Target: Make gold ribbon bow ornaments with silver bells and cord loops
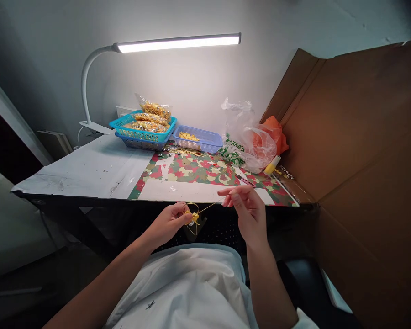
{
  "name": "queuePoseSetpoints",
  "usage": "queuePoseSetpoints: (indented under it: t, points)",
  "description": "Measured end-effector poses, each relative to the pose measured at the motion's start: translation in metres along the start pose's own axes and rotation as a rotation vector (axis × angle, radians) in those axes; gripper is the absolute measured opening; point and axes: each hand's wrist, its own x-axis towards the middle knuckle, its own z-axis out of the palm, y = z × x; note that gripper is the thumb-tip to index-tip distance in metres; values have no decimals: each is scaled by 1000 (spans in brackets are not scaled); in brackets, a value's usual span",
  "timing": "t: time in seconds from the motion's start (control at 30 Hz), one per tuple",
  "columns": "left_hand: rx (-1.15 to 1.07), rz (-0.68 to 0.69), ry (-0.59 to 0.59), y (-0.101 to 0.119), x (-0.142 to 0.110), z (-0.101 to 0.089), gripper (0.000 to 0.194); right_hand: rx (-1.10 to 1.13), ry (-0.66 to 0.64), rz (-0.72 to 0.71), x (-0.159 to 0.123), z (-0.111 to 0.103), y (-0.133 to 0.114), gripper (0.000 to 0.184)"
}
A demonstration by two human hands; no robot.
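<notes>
Two hands, seen remotely: left hand (171, 223) pinches a yellow ribbon bow (195, 217) before the table's (89, 167) near edge; right hand (249, 208) grips its straight strand (210, 206). I judge it light, soft, crushable; hold mid-bow. Far left, turquoise basket (140, 134): bagged yellow pieces (149, 126). Lilac basket (210, 145) rightward: loose yellow bits (188, 136).

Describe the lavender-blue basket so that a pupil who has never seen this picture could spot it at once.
Find the long lit lamp over the table. Beneath its bar, by the wall, look between the stacked baskets and the translucent bag with green print. The lavender-blue basket there stands single, holding loose yellow pieces, not bagged ones.
</notes>
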Motion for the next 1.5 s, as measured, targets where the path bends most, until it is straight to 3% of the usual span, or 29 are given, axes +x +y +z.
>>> queuePoseSetpoints:
  t: [0.2, 0.7, 0.87, 1.0, 1.13, 1.27, 1.37, 1.43, 1.5]
  points:
    - [9, 45, -7, -4, 1, -3, 38, 127, 89, -45, 8, -20, -14, 10]
    - [1, 71, -16, -10, 9, -9, 39, 145, 511, -401, 33, -90, -53, 22]
    - [-15, 71, -17, -13, 11, -8, 39, 139, 633, -401, 30, -113, -58, 14]
    - [-42, 86, -9, -14, 12, -7, 38, 153, 574, -353, 28, -123, -58, 11]
    - [-90, 130, 15, -12, 11, -6, 38, 224, 396, -227, 23, -107, -45, 14]
    - [-160, 231, 23, -5, 5, -4, 36, 249, 190, 45, 2, -58, -16, 18]
    - [-233, 330, 33, 4, -1, -1, 37, 146, -42, 213, -21, -16, 1, 21]
    - [-277, 382, 38, 10, -6, 1, 37, 68, -169, 251, -32, 6, 5, 24]
    - [-313, 425, 41, 14, -11, 2, 35, 3, -214, 245, -39, 22, 4, 23]
